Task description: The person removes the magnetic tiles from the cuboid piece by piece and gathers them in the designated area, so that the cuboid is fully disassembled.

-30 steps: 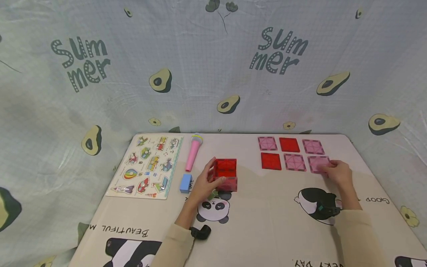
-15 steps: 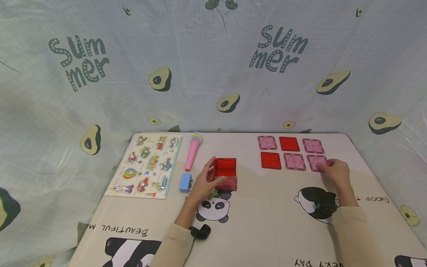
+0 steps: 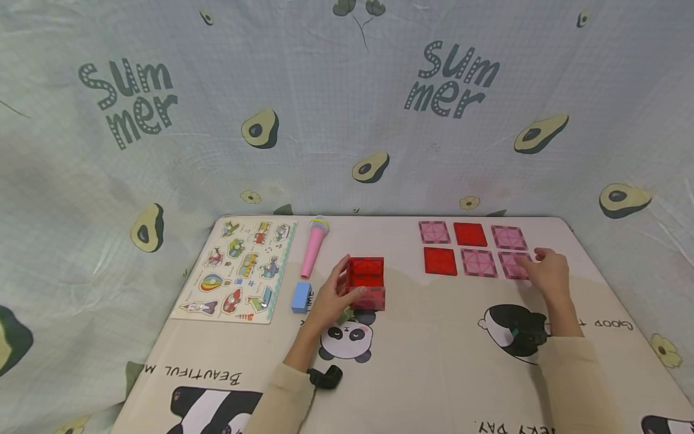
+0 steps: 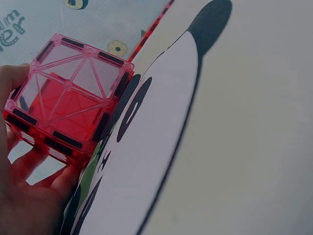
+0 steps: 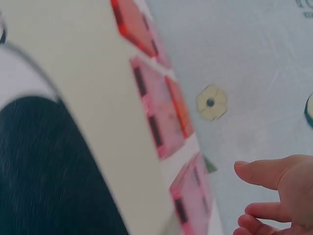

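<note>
on my head feed, the left hand [image 3: 329, 299] had its fingers curled round the red box [image 3: 373, 299], well in from every worktop [image 3: 434, 361] edge. the right hand [image 3: 550, 274] had thumb and fingers parted at a pink tile [image 3: 512, 269] toward the right edge, contact unclear; i saw a broad gap between box and tile.

Over on the left of the table cover [image 3: 428, 355], it's the picture board [image 3: 233, 274] lying flat, vehicles all over it! Just beside it lies the pink microphone [image 3: 312, 252], head towards the backdrop, with the blue block [image 3: 301, 298] sitting near its handle end, and behind them all hangs that pale backdrop [image 3: 325, 78], avocados and "summer" lettering across it!
</note>
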Action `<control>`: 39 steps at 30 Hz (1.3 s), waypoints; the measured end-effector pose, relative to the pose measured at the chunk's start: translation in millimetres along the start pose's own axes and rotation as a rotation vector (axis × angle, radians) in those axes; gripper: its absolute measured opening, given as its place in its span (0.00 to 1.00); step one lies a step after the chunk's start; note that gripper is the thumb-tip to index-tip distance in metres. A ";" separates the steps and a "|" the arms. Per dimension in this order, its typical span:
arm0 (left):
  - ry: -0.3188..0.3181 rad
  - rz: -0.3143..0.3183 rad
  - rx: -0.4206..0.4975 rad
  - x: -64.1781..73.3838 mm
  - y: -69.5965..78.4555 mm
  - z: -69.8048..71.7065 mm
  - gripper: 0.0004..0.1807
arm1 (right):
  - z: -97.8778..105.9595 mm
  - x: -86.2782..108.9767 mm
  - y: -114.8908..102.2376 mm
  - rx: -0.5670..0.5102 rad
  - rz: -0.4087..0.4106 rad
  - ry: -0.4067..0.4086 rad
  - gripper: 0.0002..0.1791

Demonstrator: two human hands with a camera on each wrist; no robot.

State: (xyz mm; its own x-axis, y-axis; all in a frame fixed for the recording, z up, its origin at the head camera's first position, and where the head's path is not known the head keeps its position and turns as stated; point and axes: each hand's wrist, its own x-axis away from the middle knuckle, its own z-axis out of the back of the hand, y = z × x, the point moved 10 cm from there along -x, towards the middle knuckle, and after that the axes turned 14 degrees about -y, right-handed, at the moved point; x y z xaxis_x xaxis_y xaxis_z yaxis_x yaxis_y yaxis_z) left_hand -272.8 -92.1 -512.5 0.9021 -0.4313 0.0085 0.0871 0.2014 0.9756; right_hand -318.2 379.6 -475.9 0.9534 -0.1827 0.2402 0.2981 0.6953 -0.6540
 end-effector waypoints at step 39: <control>-0.033 0.048 -0.008 14.3 42.3 -1.9 0.29 | -62.7 77.0 -154.9 -0.031 0.458 -0.032 0.34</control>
State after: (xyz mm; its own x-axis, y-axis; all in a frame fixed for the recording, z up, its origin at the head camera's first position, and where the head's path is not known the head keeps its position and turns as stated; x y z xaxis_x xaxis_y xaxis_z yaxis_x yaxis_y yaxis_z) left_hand -255.4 -88.1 -471.6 0.8908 -0.4501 0.0626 0.0478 0.2296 0.9721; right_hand -288.0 214.3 -401.1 0.9854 0.1605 -0.0564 -0.1516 0.6783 -0.7190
